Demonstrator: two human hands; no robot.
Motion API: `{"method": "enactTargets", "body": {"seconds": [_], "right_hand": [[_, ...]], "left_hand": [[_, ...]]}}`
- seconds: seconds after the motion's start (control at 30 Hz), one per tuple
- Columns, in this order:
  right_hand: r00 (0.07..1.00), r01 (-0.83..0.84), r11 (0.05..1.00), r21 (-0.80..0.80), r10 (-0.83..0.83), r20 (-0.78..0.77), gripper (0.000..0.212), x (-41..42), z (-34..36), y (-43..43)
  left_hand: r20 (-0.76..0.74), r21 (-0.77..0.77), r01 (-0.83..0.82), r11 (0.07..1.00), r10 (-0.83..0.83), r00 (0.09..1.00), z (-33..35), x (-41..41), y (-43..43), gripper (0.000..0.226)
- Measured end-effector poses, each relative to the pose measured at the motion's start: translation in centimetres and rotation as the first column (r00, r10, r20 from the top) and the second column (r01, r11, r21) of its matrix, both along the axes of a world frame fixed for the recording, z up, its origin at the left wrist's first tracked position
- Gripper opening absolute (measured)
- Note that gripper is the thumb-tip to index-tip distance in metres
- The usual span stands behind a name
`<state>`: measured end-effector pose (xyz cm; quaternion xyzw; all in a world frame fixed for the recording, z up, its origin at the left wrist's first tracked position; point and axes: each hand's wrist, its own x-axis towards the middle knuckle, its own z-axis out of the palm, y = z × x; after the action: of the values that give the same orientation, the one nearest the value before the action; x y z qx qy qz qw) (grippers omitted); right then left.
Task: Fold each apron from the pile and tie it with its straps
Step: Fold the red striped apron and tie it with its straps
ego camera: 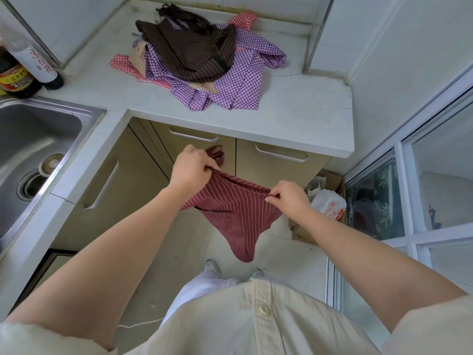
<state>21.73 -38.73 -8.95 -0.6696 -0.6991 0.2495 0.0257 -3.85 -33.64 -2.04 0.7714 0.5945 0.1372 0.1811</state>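
Apron (pixel 231 213): red striped, hangs mid-frame
Left hand (pixel 190 166): pinches top edge
Right hand (pixel 288 198): pinches top edge
Pile (pixel 199 57): upper centre, on counter (pixel 294 119)

A: Striped apron (pixel 230 208), thin matt cloth. The pile (pixel 204 60), more woven cloth.
B: And the desk (pixel 294 116), smooth pale stone, hairline cracks. Sink (pixel 58 108), brushed shiny metal.

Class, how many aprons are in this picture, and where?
4. A dark red striped apron hangs from the left hand and right hand; on the counter: a brown striped apron on top, a purple checked apron beneath, a red checked apron lowest. More may be hidden.
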Motion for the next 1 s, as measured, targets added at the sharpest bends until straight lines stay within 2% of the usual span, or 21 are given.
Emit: {"method": "enactTargets", "body": {"seconds": [0.1, 0.17, 0.33, 0.4, 0.47, 0.53, 0.6, 0.67, 0.7, 0.73, 0.77, 0.83, 0.87, 0.9, 0.93, 1.0], "right_hand": [[0.998, -0.038, 0.974, 0.222, 0.027, 0.052, 0.018, -0.8, 1.7, 0.7], [0.995, -0.083, 0.960, 0.266, 0.067, 0.068, 0.017, -1.4, 2.2, 1.2], [0.995, -0.065, 0.991, 0.115, 0.073, -0.065, 0.010, -2.0, 2.4, 1.6], [0.986, -0.031, 0.996, 0.083, 0.044, -0.162, 0.010, -2.6, 2.7, 1.9], [0.960, 0.015, 0.999, 0.034, -0.005, -0.279, 0.010, -3.4, 3.2, 2.5], [0.929, 0.039, 0.999, -0.023, -0.045, -0.366, 0.010, -4.5, 3.9, 3.2], [0.902, 0.046, 0.997, -0.057, -0.066, -0.426, 0.011, -5.9, 4.7, 3.8], [0.879, 0.044, 0.997, -0.067, -0.070, -0.471, 0.010, -7.3, 5.3, 4.3], [0.867, 0.048, 0.996, -0.071, -0.077, -0.492, 0.010, -8.1, 5.5, 4.6], [0.856, 0.041, 0.996, -0.074, -0.073, -0.512, 0.010, -8.6, 5.7, 4.7], [0.847, 0.032, 0.997, -0.066, -0.062, -0.529, 0.010, -9.0, 6.0, 4.8], [0.830, 0.055, 0.997, -0.051, -0.074, -0.552, 0.011, -9.6, 6.3, 5.1], [0.824, 0.074, 0.995, -0.065, -0.098, -0.559, 0.017, -9.6, 6.3, 5.2], [0.820, 0.089, 0.991, -0.100, -0.130, -0.557, 0.025, -9.6, 6.4, 5.3], [0.824, 0.092, 0.983, -0.157, -0.164, -0.542, 0.030, -9.4, 6.4, 5.4], [0.868, 0.048, 0.959, -0.280, -0.179, -0.464, 0.028, -9.2, 6.0, 5.5]], "left_hand": [[-0.097, 0.078, -0.142, 0.987, 0.150, 0.984, -0.2, -1.2, 0.6, 0.038], [-0.111, 0.105, -0.207, 0.973, 0.218, 0.970, -0.2, -1.7, 0.9, 0.036], [-0.182, 0.105, -0.277, 0.955, 0.292, 0.939, -0.1, -3.2, 1.9, 0.034], [-0.269, 0.070, -0.299, 0.952, 0.306, 0.913, -0.2, -3.9, 2.4, 0.034], [-0.414, 0.021, -0.272, 0.962, 0.256, 0.874, -0.3, -4.6, 3.1, 0.032], [-0.482, -0.036, -0.157, 0.987, 0.121, 0.868, -0.4, -5.0, 3.7, 0.033], [-0.369, -0.151, 0.074, 0.986, -0.125, 0.921, -0.2, -4.7, 4.2, 0.061], [-0.167, -0.287, 0.305, 0.908, -0.361, 0.917, 0.1, -3.0, 4.1, 0.091], [-0.071, -0.342, 0.372, 0.863, -0.419, 0.905, 0.1, -2.1, 4.0, 0.097], [0.027, -0.371, 0.397, 0.839, -0.418, 0.908, -0.1, -1.4, 3.8, 0.093], [0.120, -0.370, 0.399, 0.839, -0.382, 0.916, -0.2, -0.9, 3.8, 0.076], [0.213, -0.341, 0.365, 0.866, -0.307, 0.927, -0.3, -0.9, 4.5, 0.017], [0.242, -0.339, 0.359, 0.870, -0.288, 0.927, -0.4, -1.2, 4.8, 0.012], [0.270, -0.367, 0.367, 0.855, -0.279, 0.921, -0.3, -1.5, 5.2, 0.023], [0.314, -0.400, 0.374, 0.836, -0.259, 0.914, -0.3, -1.9, 5.4, 0.025], [0.371, -0.417, 0.382, 0.824, -0.229, 0.900, -0.2, -2.4, 5.9, 0.019]]}}
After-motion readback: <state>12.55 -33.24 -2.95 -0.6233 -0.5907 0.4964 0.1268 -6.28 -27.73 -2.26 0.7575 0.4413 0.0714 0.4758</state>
